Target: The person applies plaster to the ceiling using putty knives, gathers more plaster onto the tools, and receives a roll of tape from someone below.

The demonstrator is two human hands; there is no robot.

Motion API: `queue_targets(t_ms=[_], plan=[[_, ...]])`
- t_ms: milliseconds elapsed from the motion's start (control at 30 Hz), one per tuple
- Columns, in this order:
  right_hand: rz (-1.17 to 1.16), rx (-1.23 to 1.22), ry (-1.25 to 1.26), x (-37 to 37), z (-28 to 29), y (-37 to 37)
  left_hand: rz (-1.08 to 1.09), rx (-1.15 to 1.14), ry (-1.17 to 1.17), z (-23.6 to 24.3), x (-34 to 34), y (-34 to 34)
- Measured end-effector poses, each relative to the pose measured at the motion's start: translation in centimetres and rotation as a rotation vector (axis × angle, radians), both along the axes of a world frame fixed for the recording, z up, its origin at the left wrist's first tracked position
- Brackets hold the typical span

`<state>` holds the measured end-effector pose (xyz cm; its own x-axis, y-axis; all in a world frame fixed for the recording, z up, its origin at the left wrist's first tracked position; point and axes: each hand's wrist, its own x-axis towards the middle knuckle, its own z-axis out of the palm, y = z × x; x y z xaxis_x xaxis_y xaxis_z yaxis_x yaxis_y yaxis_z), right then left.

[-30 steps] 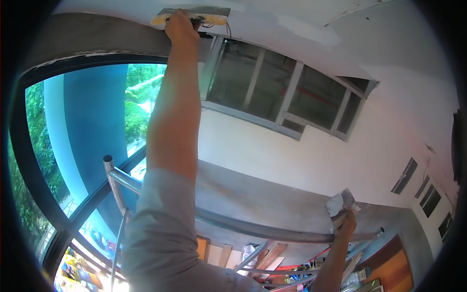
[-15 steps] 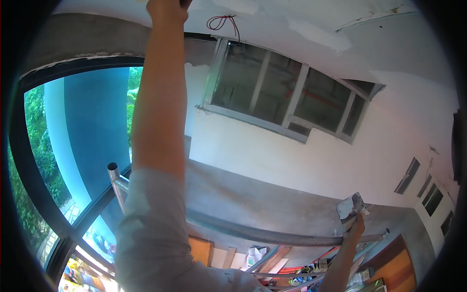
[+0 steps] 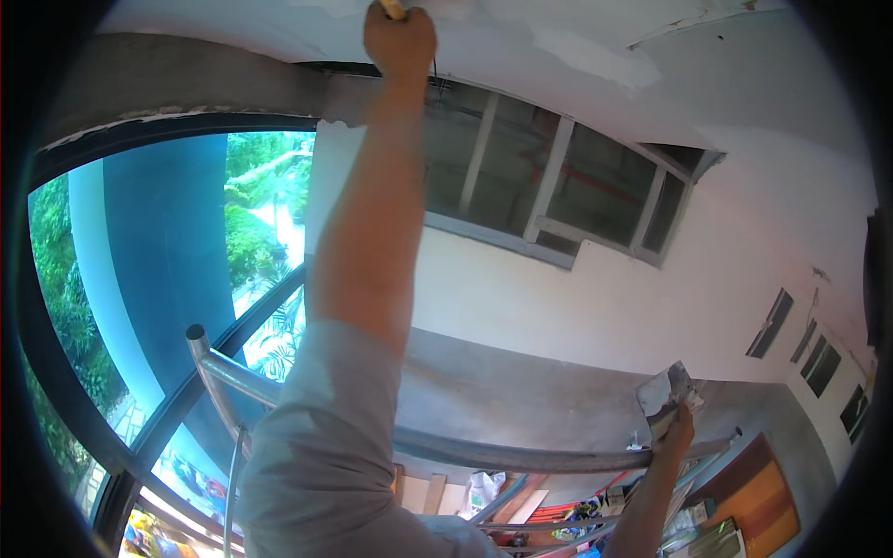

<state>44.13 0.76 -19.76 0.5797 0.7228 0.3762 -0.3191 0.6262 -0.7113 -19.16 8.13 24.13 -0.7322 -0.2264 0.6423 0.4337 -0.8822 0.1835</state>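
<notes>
My left hand is raised to the ceiling at the top of the view, closed around a tool with a yellowish wooden handle. The working end of that tool lies beyond the upper edge, so its kind does not show. Lower on the right, my right hand grips a flat metal trowel by its handle. Pale grey putty clings to the trowel's plate, which is held up and tilted. On the ceiling, pale patches show where the surface differs in shade.
A metal scaffold frame stands at the left, and a long bar crosses in front of me. An opening with a metal frame is set high in the wall. A large window is at left. Boards, bags and a wooden door are below.
My left arm has swung to the right across the view, and its hand sits lower in the picture, showing the handle. The right hand with the trowel has hardly moved.
</notes>
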Motion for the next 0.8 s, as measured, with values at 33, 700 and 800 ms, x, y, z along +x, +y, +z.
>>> queue_targets(t_ms=[33,700,800], plan=[[0.013,0.009,-0.003,-0.4,0.2,0.1,0.097,-0.014,0.037,0.0,0.9,0.6],[-0.006,-0.068,0.03,0.9,0.1,0.6,-0.175,0.018,0.367,-4.1,23.6,-0.1],[0.026,-0.078,0.043,0.4,0.4,0.4,0.043,-0.051,0.261,-4.5,17.3,2.0]])
